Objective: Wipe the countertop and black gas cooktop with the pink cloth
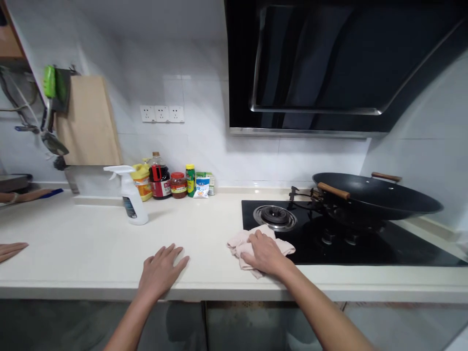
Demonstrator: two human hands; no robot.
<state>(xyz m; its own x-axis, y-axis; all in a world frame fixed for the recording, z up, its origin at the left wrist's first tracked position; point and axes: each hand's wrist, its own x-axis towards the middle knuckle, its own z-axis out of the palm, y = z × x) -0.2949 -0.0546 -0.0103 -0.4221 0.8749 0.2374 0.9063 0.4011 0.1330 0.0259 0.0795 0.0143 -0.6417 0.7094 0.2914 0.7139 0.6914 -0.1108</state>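
Observation:
A crumpled pale pink cloth (241,240) lies across the left front edge of the black gas stove (365,251) and the white countertop (204,224). My right hand (266,253) presses down on it with fingers curled into the fabric. To the left, my left hand (161,270) rests flat on the counter near its front edge, fingers spread and holding nothing. Beyond it stands a white spray bottle (133,201), upright. The stove's left burner (275,216) is bare, just behind the cloth.
A black wok (380,197) with wooden handles sits on the right burner, under a range hood (310,63). Seasoning bottles, including a soy sauce bottle (160,180), line the wall. At far left, another person's hand (12,251) rests on the counter; the other holds something blue (51,193).

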